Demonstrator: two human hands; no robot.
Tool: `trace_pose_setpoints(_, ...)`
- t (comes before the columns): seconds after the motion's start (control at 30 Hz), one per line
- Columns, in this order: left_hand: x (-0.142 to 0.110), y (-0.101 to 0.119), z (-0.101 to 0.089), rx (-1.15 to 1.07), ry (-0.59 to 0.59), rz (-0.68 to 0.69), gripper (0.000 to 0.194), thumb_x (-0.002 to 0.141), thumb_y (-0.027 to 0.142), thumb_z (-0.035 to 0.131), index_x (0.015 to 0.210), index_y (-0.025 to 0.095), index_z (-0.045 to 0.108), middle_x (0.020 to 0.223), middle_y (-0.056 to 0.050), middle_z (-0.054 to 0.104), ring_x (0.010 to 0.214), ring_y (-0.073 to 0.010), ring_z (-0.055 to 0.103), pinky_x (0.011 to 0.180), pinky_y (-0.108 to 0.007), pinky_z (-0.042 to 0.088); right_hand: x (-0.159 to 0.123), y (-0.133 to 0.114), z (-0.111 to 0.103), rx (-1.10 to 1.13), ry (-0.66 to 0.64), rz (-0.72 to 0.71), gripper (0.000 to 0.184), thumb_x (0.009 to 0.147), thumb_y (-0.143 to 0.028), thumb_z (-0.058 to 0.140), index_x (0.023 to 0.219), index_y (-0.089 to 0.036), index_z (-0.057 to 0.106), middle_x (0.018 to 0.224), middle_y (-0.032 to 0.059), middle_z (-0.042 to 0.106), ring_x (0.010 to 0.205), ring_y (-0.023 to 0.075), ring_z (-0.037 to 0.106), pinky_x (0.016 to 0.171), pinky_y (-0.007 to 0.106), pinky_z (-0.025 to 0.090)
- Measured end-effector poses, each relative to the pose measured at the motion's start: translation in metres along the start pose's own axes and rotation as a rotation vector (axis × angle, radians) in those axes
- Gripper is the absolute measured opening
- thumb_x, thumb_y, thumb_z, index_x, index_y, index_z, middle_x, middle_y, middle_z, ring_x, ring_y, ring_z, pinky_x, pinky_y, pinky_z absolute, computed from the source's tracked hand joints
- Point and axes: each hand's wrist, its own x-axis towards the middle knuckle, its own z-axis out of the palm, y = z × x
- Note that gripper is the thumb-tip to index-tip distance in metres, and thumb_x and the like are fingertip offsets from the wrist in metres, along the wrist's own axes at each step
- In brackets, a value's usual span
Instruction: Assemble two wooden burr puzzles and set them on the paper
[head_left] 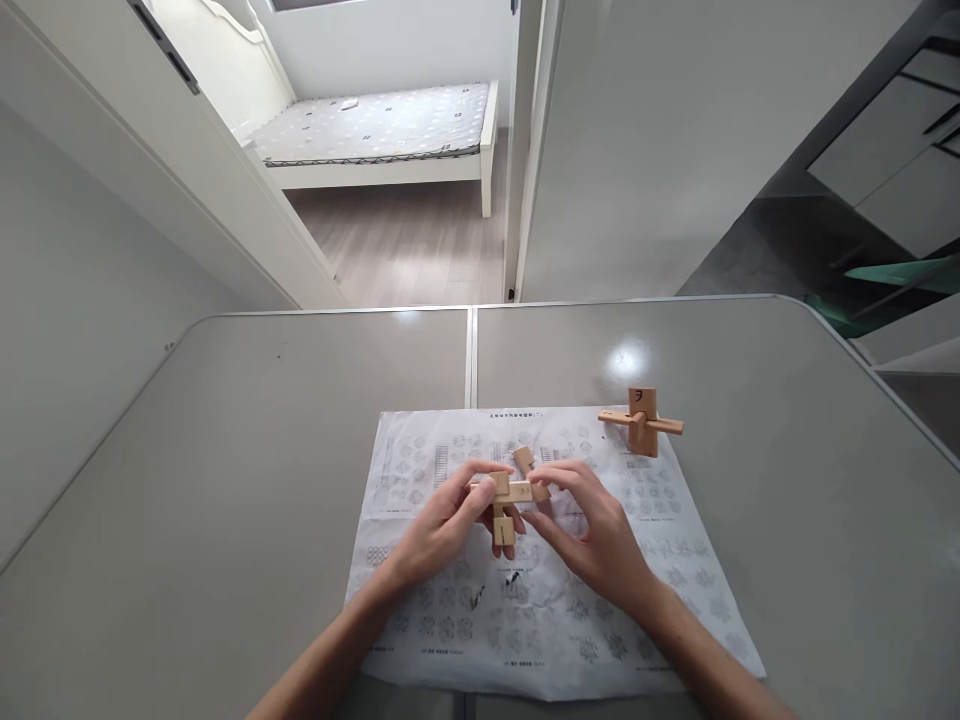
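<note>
A small wooden interlocking puzzle (510,497) made of crossed pale bars is held between both hands just above a printed instruction sheet (547,620). My left hand (439,530) pinches its left end with thumb and fingertips. My right hand (592,530) grips its right side, fingers curled over the bars. A second wooden puzzle piece assembly (642,421), an upright block with a bar through it, stands on the sheet's far right corner, apart from both hands.
The grey folding table (225,480) has a centre seam running away from me. Beyond its far edge a doorway opens onto a wooden floor and a bed (375,125). Dark furniture stands at the right.
</note>
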Motion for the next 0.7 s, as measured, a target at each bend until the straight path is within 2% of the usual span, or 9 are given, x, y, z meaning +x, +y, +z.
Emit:
trace_pose_setpoints(0.07, 0.0015, -0.0014, -0.0012, -0.056, 0.018, 0.001, 0.041, 0.109, 0.048, 0.043, 0.131, 0.015, 0.051, 0.090, -0.009, 0.071, 0.066, -0.0177, 0.071, 0.062, -0.031, 0.057, -0.0014, 0.0024, 0.0022, -0.098, 0.027, 0.036, 0.031, 0.100, -0.028, 0.066, 0.129, -0.025, 0.057, 0.119, 0.0122, 0.065, 0.114, 0.0309, 0.063, 0.094, 0.047, 0.058)
trace_pose_setpoints(0.13, 0.0023, -0.0020, -0.0025, -0.078, 0.020, 0.019, 0.044, 0.107, 0.049, 0.048, 0.136, 0.016, 0.048, 0.095, -0.009, 0.070, 0.065, -0.0159, 0.069, 0.061, -0.030, 0.056, -0.0028, 0.0046, 0.0047, -0.188, 0.036, 0.072, 0.036, 0.099, -0.030, 0.067, 0.132, -0.024, 0.056, 0.123, 0.0140, 0.061, 0.118, 0.0330, 0.060, 0.096, 0.050, 0.057)
trace_pose_setpoints(0.3, 0.0015, -0.0012, -0.0036, -0.070, 0.045, -0.011, 0.067, 0.090, 0.031, 0.080, 0.144, 0.021, 0.043, 0.098, -0.004, 0.066, 0.068, -0.0117, 0.064, 0.064, -0.027, 0.057, -0.0037, 0.0083, 0.0079, -0.324, 0.015, 0.105, 0.030, 0.097, -0.029, 0.069, 0.125, -0.023, 0.060, 0.120, 0.0134, 0.062, 0.114, 0.0339, 0.059, 0.095, 0.052, 0.056)
trace_pose_setpoints(0.37, 0.0014, -0.0013, -0.0030, -0.072, 0.059, -0.025, 0.073, 0.086, 0.027, 0.084, 0.145, 0.022, 0.042, 0.096, -0.002, 0.064, 0.069, -0.0112, 0.063, 0.064, -0.026, 0.057, -0.0035, 0.0089, 0.0075, -0.318, 0.009, 0.110, 0.023, 0.099, -0.026, 0.066, 0.122, -0.023, 0.063, 0.115, 0.0119, 0.064, 0.109, 0.0321, 0.060, 0.093, 0.051, 0.056)
trace_pose_setpoints(0.47, 0.0011, -0.0024, -0.0023, -0.051, 0.080, -0.013, 0.072, 0.085, 0.029, 0.083, 0.144, 0.021, 0.043, 0.093, -0.001, 0.064, 0.069, -0.0114, 0.062, 0.064, -0.026, 0.057, -0.0036, 0.0085, 0.0063, -0.241, 0.009, 0.118, 0.018, 0.103, -0.022, 0.060, 0.120, -0.025, 0.065, 0.110, 0.0101, 0.065, 0.104, 0.0288, 0.063, 0.088, 0.045, 0.058)
trace_pose_setpoints(0.63, -0.0019, -0.0049, -0.0023, 0.155, 0.200, 0.057, 0.070, 0.083, 0.030, 0.086, 0.142, 0.023, 0.050, 0.107, -0.005, 0.068, 0.086, -0.0141, 0.065, 0.084, -0.030, 0.058, -0.0049, 0.0065, 0.0057, -0.114, 0.047, 0.089, 0.019, 0.106, -0.025, 0.059, 0.123, -0.029, 0.067, 0.113, 0.0078, 0.068, 0.090, 0.0217, 0.069, 0.072, 0.032, 0.060)
trace_pose_setpoints(0.7, -0.0028, -0.0057, -0.0024, 0.224, 0.235, 0.079, 0.070, 0.084, 0.032, 0.085, 0.143, 0.024, 0.049, 0.112, -0.006, 0.070, 0.087, -0.0144, 0.066, 0.085, -0.030, 0.058, -0.0049, 0.0058, 0.0057, -0.085, 0.051, 0.075, 0.022, 0.106, -0.024, 0.059, 0.126, -0.029, 0.067, 0.113, 0.0072, 0.069, 0.087, 0.0196, 0.069, 0.069, 0.030, 0.060)
